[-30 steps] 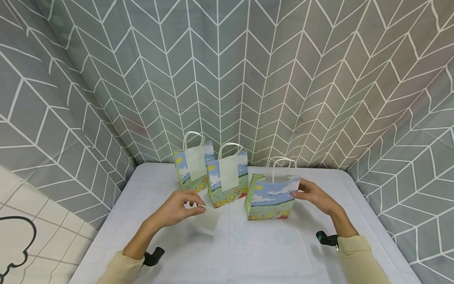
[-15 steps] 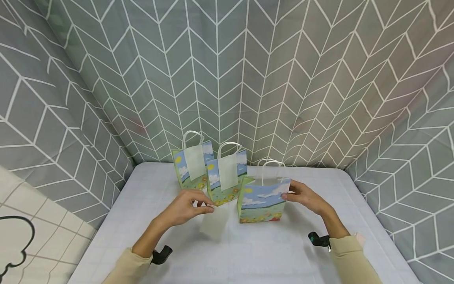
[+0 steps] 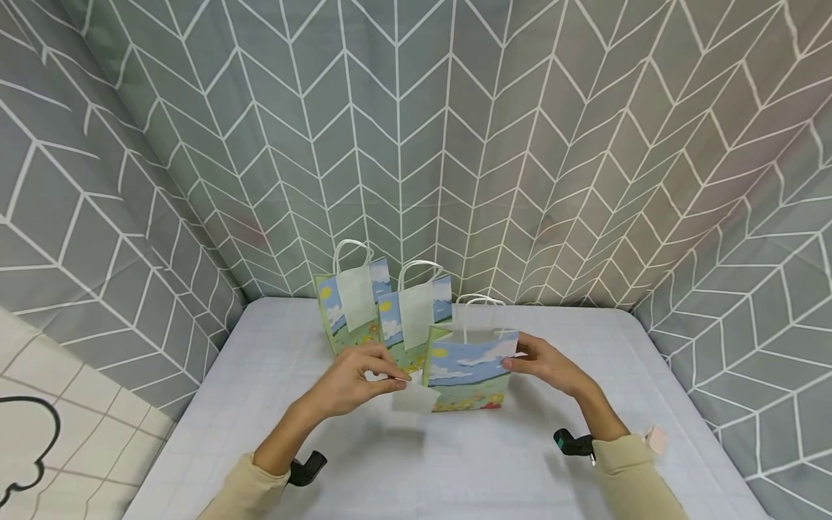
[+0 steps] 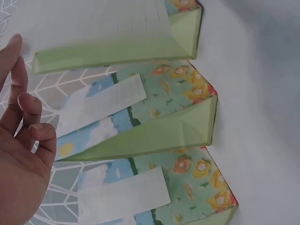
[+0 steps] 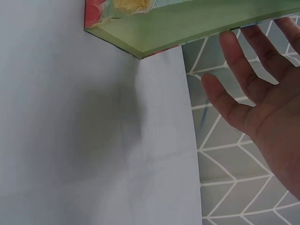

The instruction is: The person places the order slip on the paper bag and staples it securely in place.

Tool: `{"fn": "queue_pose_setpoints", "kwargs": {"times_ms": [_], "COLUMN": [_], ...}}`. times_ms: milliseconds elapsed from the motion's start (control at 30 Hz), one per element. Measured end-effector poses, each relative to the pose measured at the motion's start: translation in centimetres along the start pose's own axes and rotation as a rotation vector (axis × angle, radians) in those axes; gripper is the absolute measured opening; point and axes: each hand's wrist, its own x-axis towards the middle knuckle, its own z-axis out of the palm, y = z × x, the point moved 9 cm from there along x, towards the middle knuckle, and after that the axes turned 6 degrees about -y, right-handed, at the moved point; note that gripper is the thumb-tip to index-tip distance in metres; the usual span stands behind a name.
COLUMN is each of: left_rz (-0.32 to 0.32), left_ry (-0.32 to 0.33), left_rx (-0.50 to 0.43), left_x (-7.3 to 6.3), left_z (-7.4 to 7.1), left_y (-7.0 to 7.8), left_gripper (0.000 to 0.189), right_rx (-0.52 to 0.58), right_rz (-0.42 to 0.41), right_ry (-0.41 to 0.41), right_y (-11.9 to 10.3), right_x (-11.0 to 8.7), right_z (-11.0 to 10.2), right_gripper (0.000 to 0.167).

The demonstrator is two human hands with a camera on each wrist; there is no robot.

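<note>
My left hand pinches a white paper slip by its edge, between thumb and index finger. The slip lies in front of the lower left part of a paper gift bag with a sky-and-flower print and white handles. The right hand holds this bag at its upper right edge, thumb on the front; in the right wrist view several fingers extend behind its green side. Two matching bags stand to the left, a middle bag and a far left bag, each with a white slip on its front.
A white cloth covers the table. A small pink object lies beside the right sleeve. Grey patterned curtains surround the table at the back and sides.
The right hand has moved its bag left, so that it now overlaps the middle bag. My left hand has carried the slip right, up to that bag's front, and the slip has tilted.
</note>
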Motion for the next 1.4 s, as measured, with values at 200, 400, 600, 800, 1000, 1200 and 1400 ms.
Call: {"fn": "queue_pose_setpoints", "kwargs": {"times_ms": [200, 400, 600, 800, 1000, 1200, 1400], "left_rz": [0.04, 0.027, 0.046, 0.103, 0.188, 0.094, 0.094], "left_ry": [0.031, 0.055, 0.096, 0.181, 0.335, 0.387, 0.43], "left_rx": [0.033, 0.101, 0.179, 0.19, 0.209, 0.154, 0.083], "left_x": [0.2, 0.3, 0.7, 1.0, 1.0, 1.1, 1.2], "left_z": [0.0, 0.2, 0.3, 0.0, -0.1, 0.5, 0.9], "left_y": [0.8, 1.2, 2.0, 2.7, 3.3, 1.9, 1.3], "left_gripper": [0.009, 0.006, 0.006, 0.01, 0.012, 0.014, 0.017], "right_rx": [0.016, 0.014, 0.013, 0.022, 0.049, 0.019, -0.046], "right_rz": [-0.023, -0.023, -0.028, -0.055, -0.05, -0.032, -0.04], "right_ry": [-0.016, -0.029, -0.037, -0.053, -0.06, -0.048, -0.029], "right_y": [-0.3, -0.4, -0.9, -1.5, -1.4, -1.7, -2.2], "right_x": [0.7, 1.3, 1.8, 2.4, 2.7, 2.7, 2.7], "right_z": [1.1, 2.2, 3.0, 3.7, 4.5, 4.9, 5.1], "right_gripper": [0.045, 0.046, 0.046, 0.045, 0.044, 0.045, 0.044]}}
